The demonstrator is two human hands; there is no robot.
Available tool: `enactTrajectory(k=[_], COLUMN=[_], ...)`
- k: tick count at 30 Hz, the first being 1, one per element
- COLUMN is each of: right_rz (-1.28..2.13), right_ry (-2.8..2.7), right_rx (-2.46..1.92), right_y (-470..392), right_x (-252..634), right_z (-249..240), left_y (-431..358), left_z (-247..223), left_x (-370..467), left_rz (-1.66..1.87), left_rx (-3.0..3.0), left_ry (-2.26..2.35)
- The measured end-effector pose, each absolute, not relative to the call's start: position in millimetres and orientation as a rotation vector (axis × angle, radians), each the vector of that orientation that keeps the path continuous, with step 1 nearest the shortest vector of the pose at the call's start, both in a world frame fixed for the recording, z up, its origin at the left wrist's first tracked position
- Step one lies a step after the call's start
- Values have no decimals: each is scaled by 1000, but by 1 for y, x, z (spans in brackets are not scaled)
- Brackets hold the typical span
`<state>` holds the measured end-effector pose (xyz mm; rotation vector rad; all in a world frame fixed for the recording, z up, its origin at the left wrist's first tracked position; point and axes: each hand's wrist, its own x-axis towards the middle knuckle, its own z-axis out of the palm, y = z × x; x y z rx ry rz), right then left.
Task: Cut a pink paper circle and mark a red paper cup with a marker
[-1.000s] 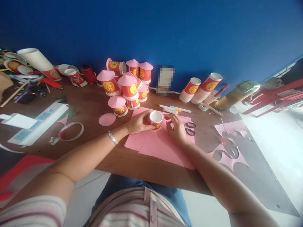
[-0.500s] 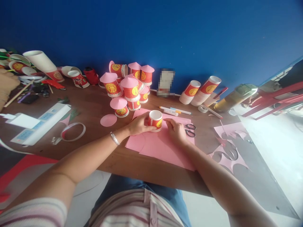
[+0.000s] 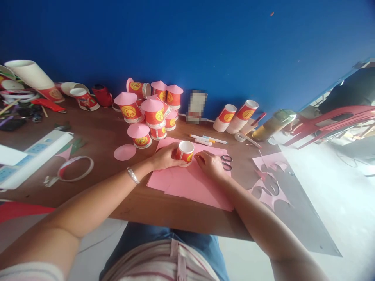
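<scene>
The left hand (image 3: 165, 157) is closed around the side of a red paper cup (image 3: 185, 152) with a white interior and a yellow emblem; the thumb lies on the near side. The cup is upright, mouth upward, over the far part of the overlapping pink paper sheets (image 3: 196, 189) on the brown table (image 3: 140, 207). The right hand (image 3: 211, 164) is positioned just right of the cup, above the same sheets, with its fingers bent toward the cup; whether these fingers grip anything cannot be determined. The scissors (image 3: 227, 162), with dark handles, lie just beyond the right hand, at the right edge of the sheets. The markers (image 3: 208, 139) lie beyond the sheets. A pink paper disc (image 3: 124, 152) lies flat left of the sheets, near the cone-topped cups (image 3: 152, 113), which are grouped toward the blue wall (image 3: 187, 47). Two stacks of nested cups (image 3: 236, 117) lean at the rear right, near a tape roll (image 3: 240, 137). Pink paper scraps (image 3: 272, 197) lie at the right side of the table. A white power strip (image 3: 35, 158) is located at the left.
</scene>
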<state>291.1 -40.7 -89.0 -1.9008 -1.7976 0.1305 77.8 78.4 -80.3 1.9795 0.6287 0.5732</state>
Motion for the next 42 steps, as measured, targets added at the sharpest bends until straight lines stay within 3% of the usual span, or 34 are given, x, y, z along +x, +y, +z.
enactTrajectory(k=[7, 17, 24, 31, 35, 42], right_rz=[-167, -14, 59, 366, 682, 824], right_ry=[-1825, -1682, -1446, -1420, -1340, -1129], right_rx=[-2169, -2326, -2102, -1664, -1321, -1198], right_y=[-19, 5, -3, -14, -18, -18], right_x=[359, 399, 395, 350, 322, 317], right_z=[-63, -71, -75, -69, -65, -65], left_y=[77, 93, 89, 90, 91, 96], left_z=[-82, -93, -89, -68, -42, -28], left_x=[77, 71, 75, 79, 85, 94], left_rz=[536, 668, 793, 998, 980, 897], left_rx=[1991, 1606, 1514, 1720, 1860, 1900], left_ry=[618, 579, 620, 685, 623, 579])
